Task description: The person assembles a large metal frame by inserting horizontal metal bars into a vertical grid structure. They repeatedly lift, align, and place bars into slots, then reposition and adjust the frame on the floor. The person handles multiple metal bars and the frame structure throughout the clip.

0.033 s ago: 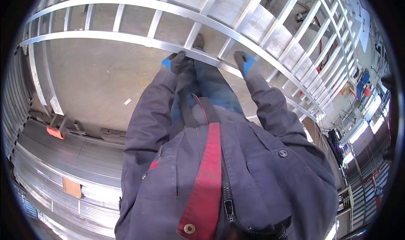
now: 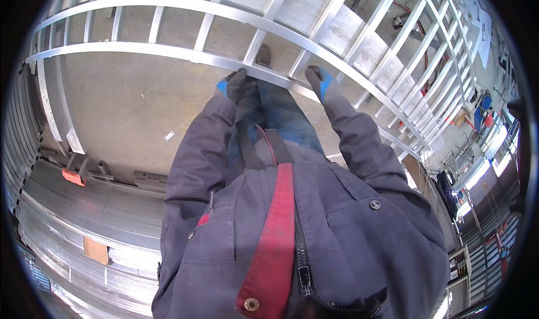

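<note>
A long ladder-like metal frame (image 2: 151, 48) of pale rails and rungs stretches across the far side in front of my legs. My left hand (image 2: 233, 84), in a dark glove with a blue patch, is closed over its near rail. To the right, my right hand (image 2: 320, 82), gloved alike, has its fingers curled at the near rail, close beside a rung (image 2: 300, 62). Its fingertips are hidden and slightly blurred, so whether it grips the rail does not show. A dark shoe (image 2: 263, 55) shows between the rails.
Long metal profiles (image 2: 84, 207) are stacked at the lower left, with a brown cardboard piece (image 2: 96, 250) on them. An orange item (image 2: 73, 177) hangs on a support nearby. A small white scrap (image 2: 169, 135) lies on the concrete floor (image 2: 123, 106). A hose (image 2: 401, 6) runs beyond the frame.
My right hand has shifted slightly left along the near rail. The frame's rungs sit a touch further left. My left hand stays on the rail.
</note>
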### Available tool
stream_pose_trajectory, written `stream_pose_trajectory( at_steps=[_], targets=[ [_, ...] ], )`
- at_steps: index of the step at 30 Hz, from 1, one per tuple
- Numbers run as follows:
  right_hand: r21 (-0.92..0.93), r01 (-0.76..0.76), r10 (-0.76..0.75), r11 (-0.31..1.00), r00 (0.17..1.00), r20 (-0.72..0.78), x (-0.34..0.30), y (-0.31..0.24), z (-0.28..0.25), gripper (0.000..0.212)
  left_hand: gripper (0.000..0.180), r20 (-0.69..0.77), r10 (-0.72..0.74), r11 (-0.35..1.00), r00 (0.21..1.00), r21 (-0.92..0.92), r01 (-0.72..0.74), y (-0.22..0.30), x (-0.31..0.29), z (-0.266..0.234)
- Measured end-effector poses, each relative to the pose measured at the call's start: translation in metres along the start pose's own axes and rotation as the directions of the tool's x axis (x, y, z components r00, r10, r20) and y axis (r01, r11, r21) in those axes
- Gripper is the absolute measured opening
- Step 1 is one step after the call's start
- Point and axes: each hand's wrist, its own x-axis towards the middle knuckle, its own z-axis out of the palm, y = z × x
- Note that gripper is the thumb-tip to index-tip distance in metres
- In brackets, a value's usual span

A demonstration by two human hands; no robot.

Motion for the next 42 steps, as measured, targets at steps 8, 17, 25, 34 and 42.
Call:
stream_pose_trajectory(
  at_steps=[8, 17, 25, 34, 42],
  targets=[
    [0.283, -0.056, 0.005, 0.957, 0.984, 0.178, 0.038, 0.025, 0.033, 0.054, 0.067, 0.175, 0.014, 0.961, 0.985, 0.269, -0.061, -0.061, 0.002, 0.059],
    [-0.020, 0.049, -0.040, 0.999, 0.939, 0.341, 0.033, 0.018, 0.022, 0.063, 0.055, 0.094, -0.012, 0.960, 0.996, 0.280, -0.015, -0.067, 0.018, 0.056],
    [-0.050, 0.167, -0.139, 0.985, 0.926, 0.351, 0.006, 0.017, 0.007, 0.051, 0.051, 0.016, -0.088, 0.995, 0.996, 0.051, 0.087, -0.073, 0.017, 0.062],
    [0.062, 0.191, -0.199, 0.980, 0.970, 0.143, -0.019, 0.031, -0.006, 0.048, 0.042, 0.052, -0.094, 0.996, 0.994, 0.008, 0.094, -0.053, -0.005, 0.077],
    [0.389, 0.134, -0.083, 0.912, 0.986, -0.145, -0.022, 0.056, -0.013, 0.049, 0.039, 0.092, -0.055, 0.995, 0.994, 0.093, 0.047, -0.067, 0.021, 0.057]
  ],
)
